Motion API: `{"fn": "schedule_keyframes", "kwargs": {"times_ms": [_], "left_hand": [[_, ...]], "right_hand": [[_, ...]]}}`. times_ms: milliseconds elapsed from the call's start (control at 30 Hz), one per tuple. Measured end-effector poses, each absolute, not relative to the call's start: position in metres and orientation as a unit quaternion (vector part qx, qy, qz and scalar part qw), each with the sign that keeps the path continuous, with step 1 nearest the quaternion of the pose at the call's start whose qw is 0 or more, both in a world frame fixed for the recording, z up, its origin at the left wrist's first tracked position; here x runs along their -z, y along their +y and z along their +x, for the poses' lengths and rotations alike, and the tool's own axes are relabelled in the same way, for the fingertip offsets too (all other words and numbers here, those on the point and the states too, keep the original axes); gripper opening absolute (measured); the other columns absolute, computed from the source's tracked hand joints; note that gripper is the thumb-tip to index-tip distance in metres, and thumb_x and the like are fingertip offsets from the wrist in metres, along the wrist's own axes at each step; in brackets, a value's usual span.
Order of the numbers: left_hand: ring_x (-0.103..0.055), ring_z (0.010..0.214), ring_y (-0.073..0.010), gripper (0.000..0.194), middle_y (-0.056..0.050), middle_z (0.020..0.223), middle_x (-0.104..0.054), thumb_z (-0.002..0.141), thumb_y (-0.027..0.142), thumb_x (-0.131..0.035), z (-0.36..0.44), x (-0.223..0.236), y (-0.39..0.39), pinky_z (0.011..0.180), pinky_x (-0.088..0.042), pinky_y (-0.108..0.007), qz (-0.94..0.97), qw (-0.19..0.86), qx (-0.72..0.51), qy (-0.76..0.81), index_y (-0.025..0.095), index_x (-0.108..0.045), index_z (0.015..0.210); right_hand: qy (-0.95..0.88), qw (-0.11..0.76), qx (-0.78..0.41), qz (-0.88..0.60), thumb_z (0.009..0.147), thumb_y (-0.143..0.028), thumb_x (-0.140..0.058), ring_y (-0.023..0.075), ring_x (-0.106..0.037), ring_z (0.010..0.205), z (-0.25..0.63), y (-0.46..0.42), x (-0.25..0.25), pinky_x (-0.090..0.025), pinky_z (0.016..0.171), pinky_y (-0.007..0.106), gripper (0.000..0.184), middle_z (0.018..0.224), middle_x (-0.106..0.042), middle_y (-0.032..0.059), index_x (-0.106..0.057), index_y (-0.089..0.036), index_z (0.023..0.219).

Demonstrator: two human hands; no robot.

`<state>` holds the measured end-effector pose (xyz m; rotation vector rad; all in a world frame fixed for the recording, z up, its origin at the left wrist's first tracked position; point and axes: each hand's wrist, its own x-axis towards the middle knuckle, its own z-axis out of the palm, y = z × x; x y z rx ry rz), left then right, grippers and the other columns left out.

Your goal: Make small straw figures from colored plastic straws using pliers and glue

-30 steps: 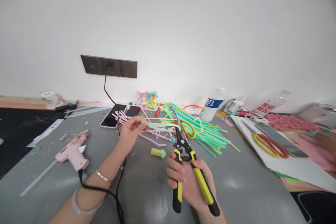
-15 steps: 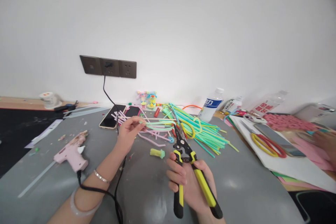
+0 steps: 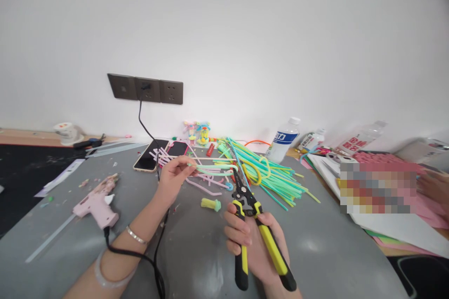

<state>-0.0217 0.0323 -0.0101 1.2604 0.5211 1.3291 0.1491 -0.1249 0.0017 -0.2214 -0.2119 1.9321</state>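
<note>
My left hand [image 3: 172, 178] pinches pale green pipe cleaners [image 3: 215, 167] between thumb and fingertips. They run to the right and bend at the jaw tips of the wire strippers [image 3: 242, 191]. My right hand [image 3: 255, 254] is wrapped round the strippers' yellow and black handles, which stand spread in a V. Whether the jaws grip the stems is too small to tell. A short yellow bundle with a green end [image 3: 210, 203] lies on the table just left of the strippers. Behind the jaws are a heap of green and yellow pipe cleaners [image 3: 277, 182] and scattered lilac ones [image 3: 206, 190].
A pink glue gun [image 3: 96, 205] lies at left, its black cord passing under my left forearm. Two phones [image 3: 149, 156] are at the back, near two small figures [image 3: 202, 134]. A water bottle [image 3: 283, 142] stands right of the heap. Another person's hand [image 3: 435, 189] shows far right.
The strippers' handles have come slightly closer together, the left one shifting right. The green pipe cleaners now curve down at the jaw tips. My left hand has barely moved.
</note>
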Motion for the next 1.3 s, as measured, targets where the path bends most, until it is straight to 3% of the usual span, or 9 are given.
{"fn": "schedule_keyframes", "kwargs": {"times_ms": [600, 767, 833, 933, 1033, 1133, 1200, 1300], "left_hand": [[-0.062, 0.064, -0.0093, 0.020, -0.001, 0.075, -0.066, 0.067, 0.033, -0.083, -0.019, 0.004, 0.028, 0.059, -0.057, -0.018, 0.494, 0.582, -0.605, 0.226, 0.017, -0.072, 0.071], [-0.063, 0.060, -0.0081, 0.028, 0.001, 0.070, -0.067, 0.058, 0.037, -0.088, -0.022, -0.003, 0.032, 0.058, -0.056, -0.017, 0.437, 0.590, -0.633, 0.246, 0.017, -0.071, 0.069], [-0.064, 0.058, -0.0074, 0.030, 0.003, 0.068, -0.066, 0.056, 0.037, -0.089, -0.024, -0.003, 0.036, 0.058, -0.056, -0.016, 0.404, 0.592, -0.648, 0.258, 0.018, -0.071, 0.071], [-0.065, 0.060, -0.0075, 0.030, 0.004, 0.065, -0.065, 0.058, 0.035, -0.088, -0.024, 0.000, 0.040, 0.060, -0.056, -0.015, 0.370, 0.614, -0.638, 0.280, 0.018, -0.070, 0.074], [-0.067, 0.064, -0.0087, 0.032, 0.004, 0.066, -0.065, 0.057, 0.034, -0.089, -0.022, 0.004, 0.041, 0.061, -0.056, -0.015, 0.340, 0.651, -0.608, 0.303, 0.017, -0.069, 0.076], [-0.067, 0.064, -0.0095, 0.036, 0.004, 0.067, -0.065, 0.054, 0.032, -0.090, -0.020, 0.007, 0.041, 0.060, -0.057, -0.016, 0.311, 0.679, -0.587, 0.313, 0.016, -0.067, 0.077], [-0.068, 0.063, -0.0100, 0.036, 0.005, 0.067, -0.065, 0.053, 0.029, -0.090, -0.020, 0.008, 0.042, 0.059, -0.057, -0.017, 0.291, 0.694, -0.577, 0.317, 0.016, -0.066, 0.076], [-0.069, 0.063, -0.0108, 0.026, 0.003, 0.066, -0.066, 0.062, 0.023, -0.086, -0.020, 0.011, 0.045, 0.059, -0.058, -0.018, 0.271, 0.707, -0.561, 0.335, 0.015, -0.064, 0.075]], "right_hand": [[-0.102, 0.596, -0.790, -0.103, 0.079, -0.027, -0.065, 0.0030, -0.019, 0.043, 0.135, -0.128, -0.004, -0.038, 0.047, 0.016, 0.020, 0.059, -0.035, -0.0090, -0.057, -0.012, 0.088], [-0.101, 0.648, -0.743, -0.136, 0.084, -0.023, -0.061, 0.0028, -0.015, 0.041, 0.145, -0.128, 0.006, -0.030, 0.040, 0.014, 0.010, 0.057, -0.028, -0.0105, -0.057, -0.014, 0.086], [-0.109, 0.667, -0.713, -0.185, 0.082, -0.026, -0.063, 0.0032, -0.019, 0.042, 0.157, -0.129, 0.010, -0.033, 0.042, 0.015, 0.013, 0.059, -0.030, -0.0093, -0.058, -0.014, 0.086], [-0.195, 0.640, -0.675, -0.311, 0.073, -0.043, -0.068, 0.0082, -0.037, 0.050, 0.185, -0.133, 0.013, -0.043, 0.053, 0.024, 0.033, 0.064, -0.041, -0.0041, -0.060, -0.015, 0.090], [-0.326, 0.603, -0.522, -0.507, 0.071, -0.048, -0.070, 0.0177, -0.053, 0.070, 0.217, -0.138, 0.011, -0.047, 0.068, 0.033, 0.041, 0.081, -0.056, 0.0027, -0.059, -0.020, 0.100], [-0.470, 0.436, -0.305, -0.704, 0.074, -0.046, -0.067, 0.0254, -0.057, 0.087, 0.245, -0.134, 0.010, -0.045, 0.080, 0.039, 0.043, 0.098, -0.062, 0.0069, -0.055, -0.022, 0.107], [-0.539, 0.338, -0.153, -0.756, 0.072, -0.045, -0.064, 0.0297, -0.057, 0.090, 0.255, -0.124, 0.017, -0.044, 0.082, 0.042, 0.042, 0.099, -0.062, 0.0092, -0.055, -0.021, 0.106], [-0.587, 0.266, 0.012, -0.765, 0.072, -0.042, -0.060, 0.0339, -0.055, 0.094, 0.258, -0.105, 0.038, -0.044, 0.084, 0.046, 0.043, 0.101, -0.060, 0.0137, -0.056, -0.017, 0.107]]}}
